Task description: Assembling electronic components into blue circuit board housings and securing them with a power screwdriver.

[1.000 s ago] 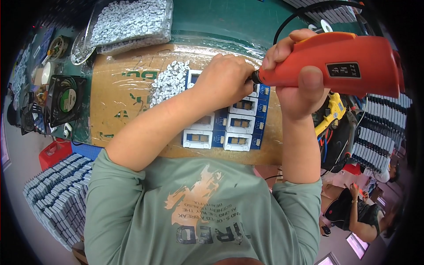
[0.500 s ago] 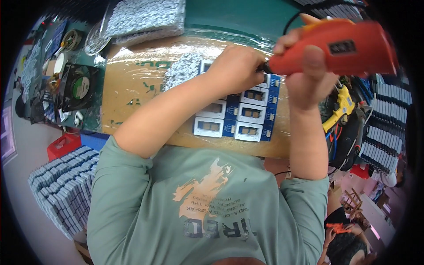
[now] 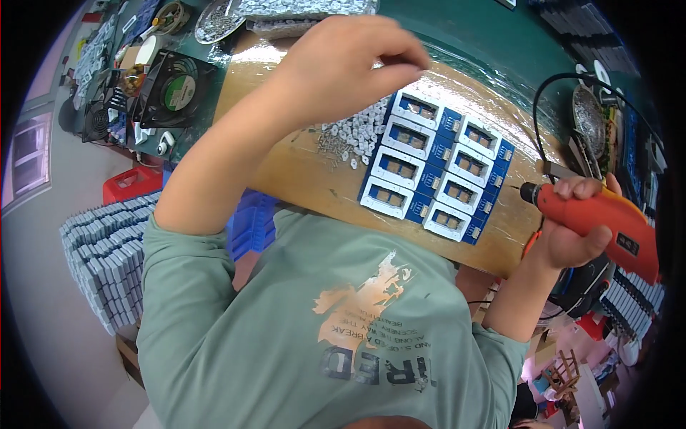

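My right hand (image 3: 564, 247) is wrapped round a red electric screwdriver (image 3: 597, 214), its dark tip pointing left, just right of a blue circuit board panel (image 3: 427, 187). Two columns of white rectangular frames (image 3: 449, 222) sit on the panel, brown pads showing in their openings. My left hand (image 3: 350, 61) hangs above the far left corner of the panel, thumb and fingers bent together. Whatever lies between its fingertips is too small to make out. Below that hand a heap of small white parts (image 3: 359, 136) lies against the panel, with loose screws (image 3: 329, 145) beside it.
A brown work board (image 3: 300, 187) lies under the panel on a green table. A black fan (image 3: 175, 91), a dish of small metal parts (image 3: 216, 21) and a bag of white parts (image 3: 304, 8) stand behind to the left. A black cable (image 3: 537, 118) loops at the right.
The screwdriver has moved away from the panel, right and towards me. My left hand has lifted off the panel, up and leftward. The view has turned, exposing the whole panel and the screws.
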A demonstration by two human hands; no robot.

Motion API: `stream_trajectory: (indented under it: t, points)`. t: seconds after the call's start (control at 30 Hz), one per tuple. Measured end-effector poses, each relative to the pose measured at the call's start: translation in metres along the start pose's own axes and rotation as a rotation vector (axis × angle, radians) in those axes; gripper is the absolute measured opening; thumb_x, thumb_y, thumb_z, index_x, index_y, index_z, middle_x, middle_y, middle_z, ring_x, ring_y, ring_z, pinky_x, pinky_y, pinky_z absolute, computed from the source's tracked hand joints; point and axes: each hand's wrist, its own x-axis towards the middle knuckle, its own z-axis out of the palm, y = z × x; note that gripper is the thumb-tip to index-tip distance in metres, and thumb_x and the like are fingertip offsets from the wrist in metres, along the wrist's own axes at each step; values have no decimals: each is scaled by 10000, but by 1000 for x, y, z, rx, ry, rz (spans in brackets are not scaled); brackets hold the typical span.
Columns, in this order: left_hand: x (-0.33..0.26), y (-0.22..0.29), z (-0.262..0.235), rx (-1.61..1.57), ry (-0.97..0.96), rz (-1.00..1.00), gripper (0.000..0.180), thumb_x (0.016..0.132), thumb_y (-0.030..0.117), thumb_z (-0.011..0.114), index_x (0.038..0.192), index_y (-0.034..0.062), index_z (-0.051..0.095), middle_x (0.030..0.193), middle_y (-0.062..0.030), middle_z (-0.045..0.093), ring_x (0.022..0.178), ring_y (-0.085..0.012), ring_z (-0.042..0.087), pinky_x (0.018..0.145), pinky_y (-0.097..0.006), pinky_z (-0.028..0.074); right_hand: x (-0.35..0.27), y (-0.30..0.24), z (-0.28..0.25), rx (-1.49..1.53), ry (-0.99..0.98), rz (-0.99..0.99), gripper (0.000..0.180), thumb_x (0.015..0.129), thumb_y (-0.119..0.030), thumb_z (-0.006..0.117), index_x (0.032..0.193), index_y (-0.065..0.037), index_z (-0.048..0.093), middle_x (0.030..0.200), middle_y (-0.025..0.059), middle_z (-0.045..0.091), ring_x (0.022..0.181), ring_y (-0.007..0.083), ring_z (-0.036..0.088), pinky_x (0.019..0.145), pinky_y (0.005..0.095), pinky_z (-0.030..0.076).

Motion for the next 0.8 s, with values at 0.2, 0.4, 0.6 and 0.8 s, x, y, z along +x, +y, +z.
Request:
stream_trajectory:
  t: [0.2, 0.4, 0.6, 0.8]
  points:
    - [-81, -12, -6, 99, -142, -141, 116, 804, 136, 697, 893, 62, 689, 880, -63, 672, 869, -260, 631, 773, -366, 501, -4, 2, -16, 59, -40, -62, 868, 768, -657, 648, 1308, -7, 452, 870, 91, 546, 741, 224, 537, 691, 350, 459]
    - [-124, -9, 2, 116, -118, -242, 68, 783, 124, 695, 844, 96, 686, 832, -60, 630, 829, -284, 612, 730, -381, 500, -2, 1, -16, 93, -110, -81, 848, 791, -652, 631, 1317, -8, 466, 888, 84, 552, 765, 227, 540, 704, 360, 448]
    - [-130, -12, 2, 124, -135, -162, 108, 750, 108, 708, 856, 103, 692, 838, -47, 609, 833, -261, 602, 720, -371, 486, 2, 5, -16, 141, -132, -65, 841, 796, -633, 641, 1321, -2, 459, 896, 92, 554, 775, 226, 536, 734, 373, 438]
    - [-132, -9, 3, 222, -187, -98, 95, 755, 151, 674, 846, 128, 657, 850, -24, 563, 885, -226, 576, 777, -359, 461, -7, 5, -26, 103, -12, -57, 862, 790, -596, 666, 1322, 26, 399, 910, 117, 542, 764, 225, 514, 738, 380, 431]
